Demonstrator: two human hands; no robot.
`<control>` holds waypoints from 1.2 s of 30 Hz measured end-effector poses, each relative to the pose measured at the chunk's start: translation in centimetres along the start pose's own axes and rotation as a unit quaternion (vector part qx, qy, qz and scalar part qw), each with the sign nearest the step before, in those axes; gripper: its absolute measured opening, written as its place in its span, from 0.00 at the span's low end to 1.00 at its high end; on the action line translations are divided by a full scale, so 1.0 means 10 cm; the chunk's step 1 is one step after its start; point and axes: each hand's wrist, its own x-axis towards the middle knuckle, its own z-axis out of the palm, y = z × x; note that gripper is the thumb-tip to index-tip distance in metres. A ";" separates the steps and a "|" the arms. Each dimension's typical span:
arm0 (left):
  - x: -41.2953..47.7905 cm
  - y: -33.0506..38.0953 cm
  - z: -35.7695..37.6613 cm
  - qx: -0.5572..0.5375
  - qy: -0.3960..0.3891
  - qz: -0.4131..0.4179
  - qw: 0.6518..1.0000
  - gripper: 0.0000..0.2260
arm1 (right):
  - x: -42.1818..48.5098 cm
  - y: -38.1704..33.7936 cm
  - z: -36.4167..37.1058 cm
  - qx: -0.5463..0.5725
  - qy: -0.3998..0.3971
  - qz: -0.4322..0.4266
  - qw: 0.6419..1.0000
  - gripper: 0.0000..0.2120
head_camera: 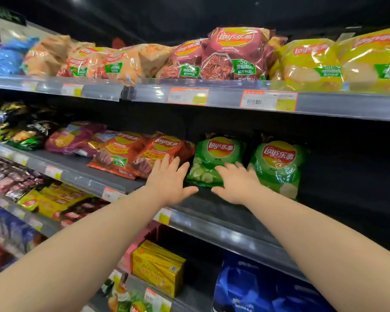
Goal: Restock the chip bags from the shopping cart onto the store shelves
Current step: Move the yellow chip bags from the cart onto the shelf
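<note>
A green chip bag (214,158) stands on the middle shelf (212,212), leaning back. My left hand (170,179) reaches in at its left edge with straight, spread fingers. On the bag's lower right part rests my right hand (236,180), fingers relaxed. Just to the right stands a second green chip bag (279,165). Two red chip bags (140,154) lie to the left of my left hand. The shopping cart is out of view.
The top shelf (234,95) carries large orange, maroon and yellow multi-packs with price tags along its rail. To the right of the green bags is dark shelf space (347,176). Lower shelves hold yellow boxes (158,266), blue bags (257,289) and other snacks.
</note>
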 end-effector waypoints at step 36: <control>-4.92 -1.80 0.13 0.040 -0.212 -0.419 0.882 0.37 | -1.89 -3.64 0.37 0.109 -0.118 -0.393 0.905 0.33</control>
